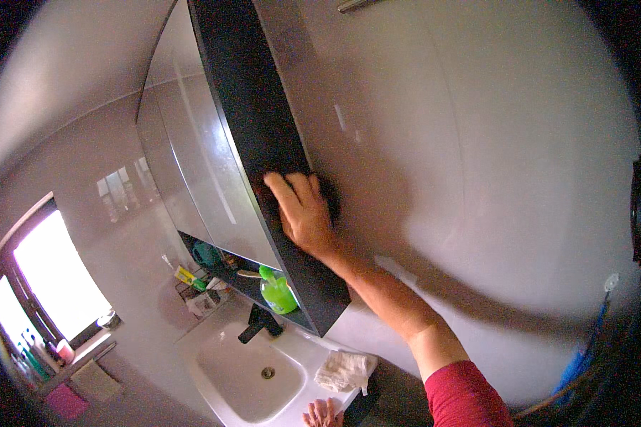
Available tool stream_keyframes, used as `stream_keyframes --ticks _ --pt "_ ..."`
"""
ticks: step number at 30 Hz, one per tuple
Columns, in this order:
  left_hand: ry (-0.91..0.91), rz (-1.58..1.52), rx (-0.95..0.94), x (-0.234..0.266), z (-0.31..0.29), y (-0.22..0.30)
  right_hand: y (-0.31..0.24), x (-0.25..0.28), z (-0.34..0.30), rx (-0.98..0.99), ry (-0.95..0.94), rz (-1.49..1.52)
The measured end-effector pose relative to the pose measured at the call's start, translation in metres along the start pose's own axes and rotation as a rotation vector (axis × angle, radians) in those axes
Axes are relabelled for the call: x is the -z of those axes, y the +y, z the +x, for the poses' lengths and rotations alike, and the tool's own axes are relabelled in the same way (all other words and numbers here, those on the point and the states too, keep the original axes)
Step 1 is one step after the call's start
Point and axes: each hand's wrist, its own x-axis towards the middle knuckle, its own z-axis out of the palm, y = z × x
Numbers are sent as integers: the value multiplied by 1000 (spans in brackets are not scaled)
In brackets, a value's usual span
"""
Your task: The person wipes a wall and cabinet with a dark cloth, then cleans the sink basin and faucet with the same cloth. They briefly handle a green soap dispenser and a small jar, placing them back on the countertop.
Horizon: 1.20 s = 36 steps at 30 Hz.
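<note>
My right hand [305,217], on an arm in a red sleeve, is pressed to the black side panel [253,92] of the mirror cabinet. Its fingers are bent and closed; something dark seems to lie under them, but I cannot make out what it is. At the lower edge, my left hand [322,413] rests its fingers on the rim of the white sink [214,384], holding nothing I can see. Close to it, a crumpled pale cloth [340,371] lies on the sink's corner.
Mirror doors [199,142] front the cabinet. On its low shelf stands a green pump bottle [278,293], above a black faucet [258,324]. A wire rack [190,285] holds a yellow-green tube. Several bottles [35,352] stand by the bright window [60,274]. A blue brush-like thing [575,363] hangs at right.
</note>
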Motion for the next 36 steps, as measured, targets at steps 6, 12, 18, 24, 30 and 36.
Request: stream_keyframes --ticks 6,12,18,24,30,36 --pt "38 -1 -1 0 -4 -1 44 -4 63 184 12 -269" --pt "26 1 -30 -2 -7 -4 57 -18 119 -11 72 -157" --pt "-28 -73 -3 -9 -5 -7 26 -21 50 -160 164 -77" --pt "-130 -77 12 -2 -5 -5 -14 6 -39 -370 -35 -13" --pt "-116 -127 40 6 0 -1 -60 29 -121 40 -157 50" --pt "-134 -73 54 2 1 -2 -49 17 -82 30 -131 -8"
